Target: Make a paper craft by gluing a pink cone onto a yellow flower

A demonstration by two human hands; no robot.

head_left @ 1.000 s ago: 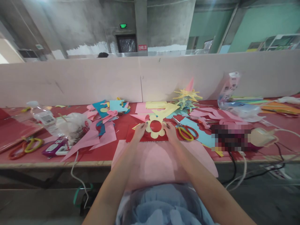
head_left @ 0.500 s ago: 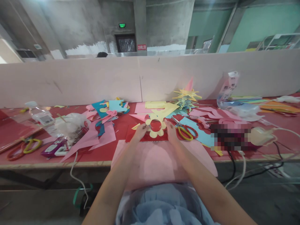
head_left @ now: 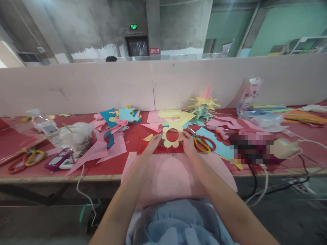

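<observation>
A yellow flower-shaped paper ring (head_left: pixel 171 143) is held above a red sheet (head_left: pixel 143 147). My right hand (head_left: pixel 187 142) pinches its right edge. My left hand (head_left: pixel 154 142) is at the ring's left side, fingers together; whether they touch the ring is hard to tell. Behind the hands are a rolled pink paper cone (head_left: pixel 154 127) and yellow paper scraps (head_left: pixel 180 119). Scissors with red and yellow handles (head_left: pixel 203 144) lie just right of my right hand. A large pink sheet (head_left: pixel 158 177) hangs over the table's front edge.
On the left stand a plastic bottle (head_left: pixel 43 124), a purple glue gun (head_left: pixel 57 161), more scissors (head_left: pixel 30 159) and pink scraps (head_left: pixel 114 146). Rightward are a layered paper tree (head_left: pixel 204 103), blue paper (head_left: pixel 217 139), plastic bags (head_left: pixel 265 119) and cables (head_left: pixel 265 180). A pale partition (head_left: pixel 102 85) rises behind.
The yellow ring has shifted slightly right, with my right hand. My left hand has separated a little from the ring's middle, and more of the pink cone shows.
</observation>
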